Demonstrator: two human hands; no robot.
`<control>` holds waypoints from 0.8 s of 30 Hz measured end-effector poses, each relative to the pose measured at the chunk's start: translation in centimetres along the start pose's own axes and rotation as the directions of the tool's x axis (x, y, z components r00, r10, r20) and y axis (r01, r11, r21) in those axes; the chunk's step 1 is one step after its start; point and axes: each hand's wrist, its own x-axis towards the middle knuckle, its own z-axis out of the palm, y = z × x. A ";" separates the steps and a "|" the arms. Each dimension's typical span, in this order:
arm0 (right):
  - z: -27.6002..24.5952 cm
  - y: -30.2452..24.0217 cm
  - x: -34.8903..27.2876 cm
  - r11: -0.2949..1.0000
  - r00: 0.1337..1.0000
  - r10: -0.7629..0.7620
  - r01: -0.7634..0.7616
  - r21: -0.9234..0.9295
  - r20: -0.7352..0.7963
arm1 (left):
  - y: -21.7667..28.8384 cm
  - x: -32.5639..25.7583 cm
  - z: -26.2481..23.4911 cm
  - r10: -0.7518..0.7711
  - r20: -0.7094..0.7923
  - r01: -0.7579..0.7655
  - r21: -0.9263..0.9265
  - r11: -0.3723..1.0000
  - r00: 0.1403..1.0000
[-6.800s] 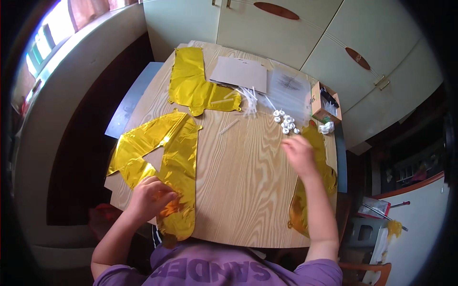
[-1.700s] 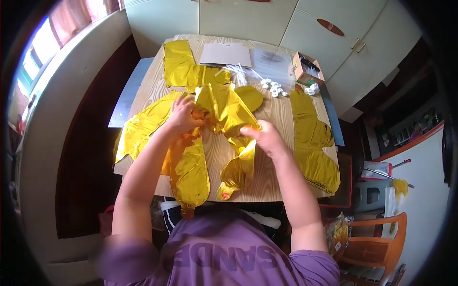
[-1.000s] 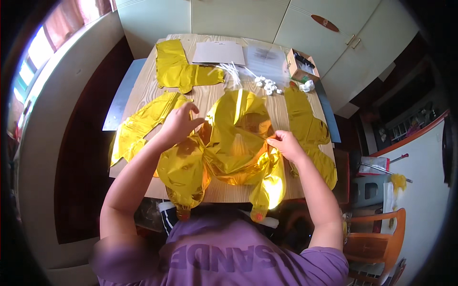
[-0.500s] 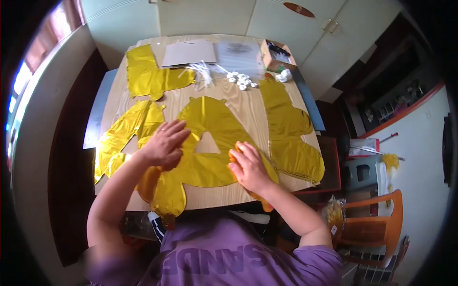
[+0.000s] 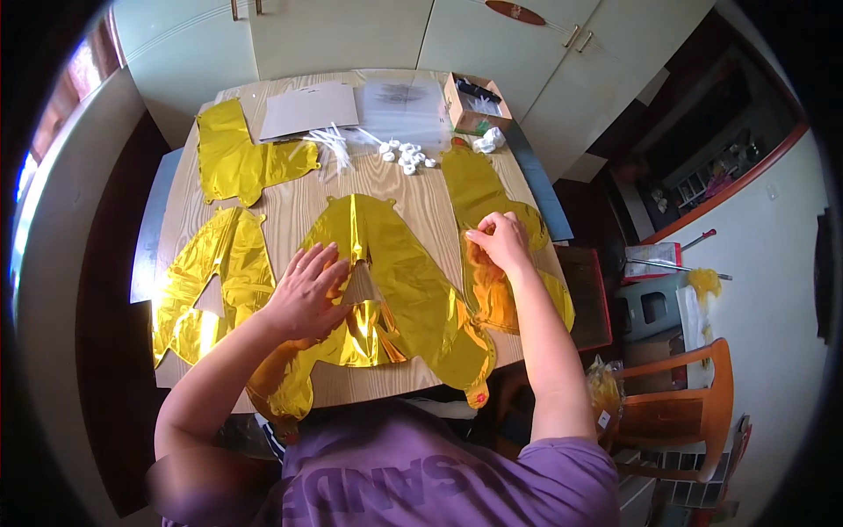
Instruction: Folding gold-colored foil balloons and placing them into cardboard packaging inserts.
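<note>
A flat gold A-shaped foil balloon lies in front of me on the table, creased along its crossbar. My left hand rests on its left leg, fingers stretched out. To the right is another flat gold foil balloon with a stepped outline. My right hand pinches that balloon's left edge between thumb and fingers, and the foil below reflects orange. A second A-shaped foil balloon, wrinkled, lies at the left. Beyond it sits an L-shaped gold foil balloon.
At the table's far side are a grey card, white sticks, small white rolls, a clear plastic sheet and a small box. An orange chair stands at the right.
My right hand has moved from the A-shaped balloon's right leg to the balloon at the right. The A's crossbar and right leg are now creased, and the view has shifted slightly.
</note>
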 end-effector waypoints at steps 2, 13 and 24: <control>0.4 0.5 0.5 0.997 0.999 0.043 -0.044 0.063 0.018 | 0.0 1.4 -0.3 0.043 -0.033 -0.043 -0.022 0.999 0.999; 1.3 1.2 1.4 0.993 0.999 0.020 -0.016 0.116 -0.034 | 7.0 20.3 6.3 0.330 -0.220 -0.363 -0.134 0.922 0.918; -5.3 8.1 1.6 0.477 0.996 0.057 -0.086 0.875 0.067 | 9.5 24.8 5.5 0.225 0.153 -0.248 0.153 0.957 0.962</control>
